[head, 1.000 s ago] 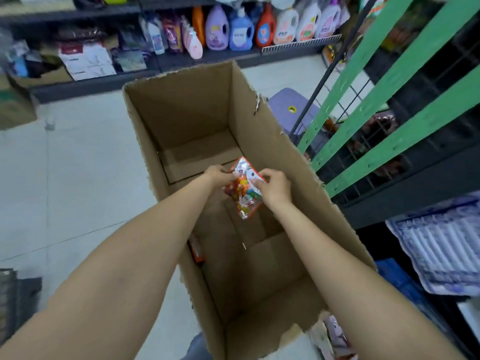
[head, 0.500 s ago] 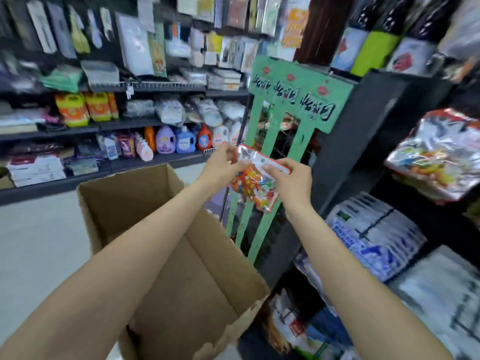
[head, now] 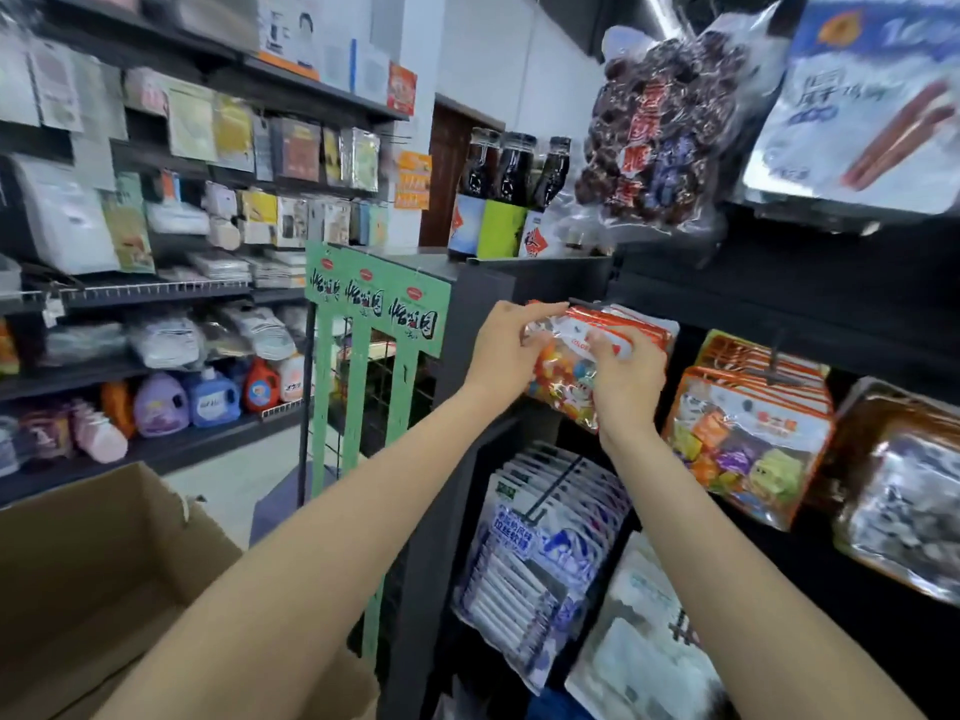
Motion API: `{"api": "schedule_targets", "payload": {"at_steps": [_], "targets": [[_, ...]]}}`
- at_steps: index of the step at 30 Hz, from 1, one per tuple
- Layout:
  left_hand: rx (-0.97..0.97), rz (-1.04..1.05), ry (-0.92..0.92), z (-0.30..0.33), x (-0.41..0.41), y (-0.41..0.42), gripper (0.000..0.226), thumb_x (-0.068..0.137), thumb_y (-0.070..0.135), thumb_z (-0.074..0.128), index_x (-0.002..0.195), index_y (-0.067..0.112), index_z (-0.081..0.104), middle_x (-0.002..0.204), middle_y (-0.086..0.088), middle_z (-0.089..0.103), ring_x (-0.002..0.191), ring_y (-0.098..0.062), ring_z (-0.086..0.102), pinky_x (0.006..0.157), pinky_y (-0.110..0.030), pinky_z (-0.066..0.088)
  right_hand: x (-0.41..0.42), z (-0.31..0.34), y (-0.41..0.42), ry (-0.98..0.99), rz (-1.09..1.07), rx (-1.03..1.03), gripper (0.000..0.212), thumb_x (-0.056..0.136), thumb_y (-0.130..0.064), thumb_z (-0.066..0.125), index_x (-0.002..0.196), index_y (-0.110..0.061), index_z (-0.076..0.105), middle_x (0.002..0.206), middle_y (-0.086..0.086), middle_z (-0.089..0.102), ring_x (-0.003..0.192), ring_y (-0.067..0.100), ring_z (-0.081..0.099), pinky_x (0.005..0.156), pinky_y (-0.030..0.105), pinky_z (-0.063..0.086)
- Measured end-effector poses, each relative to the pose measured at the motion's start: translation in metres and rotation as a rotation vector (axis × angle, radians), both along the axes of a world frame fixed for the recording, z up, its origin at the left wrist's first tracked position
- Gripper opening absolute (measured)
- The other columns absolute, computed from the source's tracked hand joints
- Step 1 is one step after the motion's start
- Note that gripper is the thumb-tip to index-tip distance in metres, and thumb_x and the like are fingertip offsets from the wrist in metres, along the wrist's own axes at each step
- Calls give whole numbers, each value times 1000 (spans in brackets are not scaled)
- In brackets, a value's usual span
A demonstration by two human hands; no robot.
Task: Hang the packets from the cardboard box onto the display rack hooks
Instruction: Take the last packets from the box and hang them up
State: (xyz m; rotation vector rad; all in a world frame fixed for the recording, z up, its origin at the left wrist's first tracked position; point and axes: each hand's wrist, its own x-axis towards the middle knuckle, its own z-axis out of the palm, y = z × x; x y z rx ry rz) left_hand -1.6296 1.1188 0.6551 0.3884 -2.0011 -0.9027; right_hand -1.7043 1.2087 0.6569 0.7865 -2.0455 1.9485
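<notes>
A clear candy packet (head: 563, 374) with an orange-and-white header is held up at the dark display rack (head: 753, 304). My left hand (head: 506, 350) grips its upper left edge and my right hand (head: 626, 379) grips its right side. The packet's top is against a row of same-looking packets (head: 641, 327) hanging on a hook; the hook tip itself is hidden. The open cardboard box (head: 104, 553) stands at the lower left, its inside mostly out of view.
More packets hang on hooks to the right (head: 748, 433) and blue-white packs below (head: 540, 553). A green wire stand (head: 374, 324) is left of the rack. Shelves with detergent bottles (head: 208, 394) line the far wall. Large bags (head: 670, 127) hang overhead.
Both hands lifted the packet out of the box and carried it up and right to the rack's hook. The view swung from the box up to the rack.
</notes>
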Motion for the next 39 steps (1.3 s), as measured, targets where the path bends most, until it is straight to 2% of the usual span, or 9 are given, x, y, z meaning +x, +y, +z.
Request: {"api": "schedule_targets", "payload": {"at_steps": [7,12,16,19,22,26,32,35,39], "targets": [[17,46,34,2,-31,8,31,95,8,49,124,13,61,115,-10,51,104,-15,49,78,-3,26,-20,12,7,33,-62,61,25,93,-18,56,114,-5,65,115,8,65,101,14,56,78,13,35],[27,0,32,-8,-28,3,34,97,10,47,128,21,58,107,-1,44,97,-6,42,68,11,28,-24,4,5,80,-57,108,28,93,-21,57,116,-8,65,117,6,65,108,19,60,90,22,43],[22,-12,36,-10,-29,3,35,97,8,46,129,19,56,109,0,41,98,-4,41,69,11,31,-30,2,4,132,-71,94,17,92,-15,57,105,-8,66,110,2,64,96,9,56,68,-1,34],[2,-20,6,-11,-33,2,35,97,8,48,129,17,57,113,-3,44,99,-5,42,68,10,32,-33,-4,5,180,-86,107,12,93,-11,57,103,-11,64,111,0,62,96,4,50,67,-7,31],[-117,38,-95,-16,-42,-1,38,96,11,49,133,21,53,129,-5,42,113,-12,44,81,0,37,-38,-11,3,398,-181,183,21,89,-4,58,109,-8,59,117,7,54,108,15,51,90,13,39],[-504,227,-308,-18,-53,-4,43,99,22,44,141,21,42,151,-6,29,135,-26,30,103,-40,39,-47,-22,-5,788,-450,494,32,73,3,70,104,-1,61,107,17,58,99,31,56,85,38,51],[-713,242,-515,-24,-58,-11,63,101,28,37,151,21,1,159,-2,8,147,-22,6,117,-37,18,-56,-39,0,883,-470,759,61,70,-8,78,125,4,52,123,22,58,118,33,55,104,46,43],[-735,262,-438,-25,-51,-8,53,103,30,29,151,20,10,159,-2,11,147,-20,6,118,-35,15,-51,-42,7,915,-457,728,60,80,-13,73,131,6,48,133,23,52,126,33,50,107,45,36],[-752,221,-223,-32,-29,-8,48,91,16,56,138,13,46,147,-9,39,137,-27,35,109,-40,32,-31,-52,17,978,-423,609,58,79,-10,71,132,3,48,134,23,50,127,34,48,107,42,33]]}}
